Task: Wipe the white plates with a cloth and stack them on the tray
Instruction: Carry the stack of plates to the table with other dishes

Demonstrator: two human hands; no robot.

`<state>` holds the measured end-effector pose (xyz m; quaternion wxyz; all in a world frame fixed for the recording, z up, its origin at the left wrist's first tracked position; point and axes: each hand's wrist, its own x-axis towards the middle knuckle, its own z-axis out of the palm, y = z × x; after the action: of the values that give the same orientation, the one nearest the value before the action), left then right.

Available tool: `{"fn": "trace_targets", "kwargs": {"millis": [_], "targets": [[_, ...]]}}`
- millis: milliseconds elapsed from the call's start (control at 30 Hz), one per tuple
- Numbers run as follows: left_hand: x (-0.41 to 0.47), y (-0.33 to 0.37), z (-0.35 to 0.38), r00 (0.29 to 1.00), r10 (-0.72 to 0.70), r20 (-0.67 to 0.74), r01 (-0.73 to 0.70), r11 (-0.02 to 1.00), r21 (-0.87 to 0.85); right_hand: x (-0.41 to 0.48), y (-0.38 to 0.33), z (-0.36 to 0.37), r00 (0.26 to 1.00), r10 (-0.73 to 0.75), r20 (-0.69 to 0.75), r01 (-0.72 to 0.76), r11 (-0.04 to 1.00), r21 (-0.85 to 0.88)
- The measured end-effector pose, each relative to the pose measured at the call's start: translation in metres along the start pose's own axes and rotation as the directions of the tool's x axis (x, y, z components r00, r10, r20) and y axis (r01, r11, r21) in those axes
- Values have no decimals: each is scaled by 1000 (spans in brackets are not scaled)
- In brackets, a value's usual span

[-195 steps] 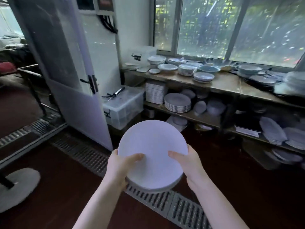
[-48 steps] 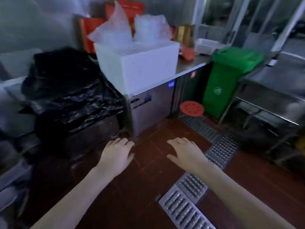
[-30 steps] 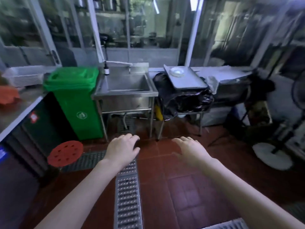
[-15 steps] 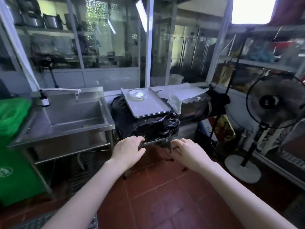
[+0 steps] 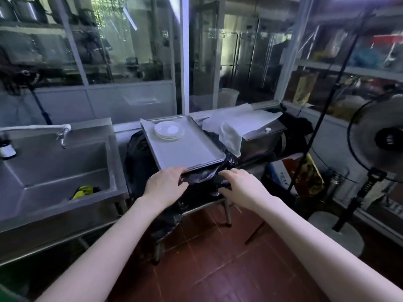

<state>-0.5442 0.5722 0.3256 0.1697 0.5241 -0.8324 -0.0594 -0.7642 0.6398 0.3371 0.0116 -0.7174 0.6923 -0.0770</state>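
Observation:
A metal tray [image 5: 187,151] lies on a stand draped in black plastic, straight ahead. A small stack of white plates [image 5: 169,130] sits at the tray's far end. A white cloth [image 5: 236,125] is spread over a steel box to the right of the tray. My left hand [image 5: 165,184] is held out flat, its fingertips at the tray's near edge; whether they touch it I cannot tell. My right hand [image 5: 242,185] hovers palm down over the black plastic just right of it. Both hands hold nothing.
A steel sink [image 5: 54,168] with a tap stands to the left, a yellow-green item in its basin. A standing fan [image 5: 379,144] is at the right on a round base. Glass partitions run behind. The floor is red tile.
The view has swung from the plate shelves across the kitchen to the tray stand and drawn closer. The large plate I held earlier is gone from my hands, which now reach to the tray's near edge.

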Motion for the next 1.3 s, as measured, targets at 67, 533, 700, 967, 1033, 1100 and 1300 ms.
{"fn": "trace_targets", "kwargs": {"millis": [67, 533, 700, 967, 1033, 1100, 1300], "targets": [[46, -20, 6, 1000, -10, -3, 10, 1000, -2, 55, 8, 1, 1000, -6, -17, 6, 1000, 8], [303, -137, 63, 986, -164, 41, 165, 986, -32, 351, 50, 47, 993, -72, 96, 67, 996, 54], [374, -173, 92, 971, -236, 49, 236, 972, -1, 448, 65, 75, 983, -135, 127, 126, 989, 77], [476, -216, 131, 939, -336, 76, 333, 942, 50, 587, 92, 107, 960, -211, 187, 188, 973, 131], [494, -225, 141, 926, -367, 83, 366, 930, 34, 613, 96, 120, 957, -209, 199, 175, 968, 178], [507, -235, 152, 909, -407, 95, 408, 913, 1, 634, 100, 134, 951, -218, 220, 168, 960, 222], [553, -271, 181, 827, -545, 139, 563, 795, -228, 698, 110, 177, 934, -179, 309, 75, 945, 319]]}}
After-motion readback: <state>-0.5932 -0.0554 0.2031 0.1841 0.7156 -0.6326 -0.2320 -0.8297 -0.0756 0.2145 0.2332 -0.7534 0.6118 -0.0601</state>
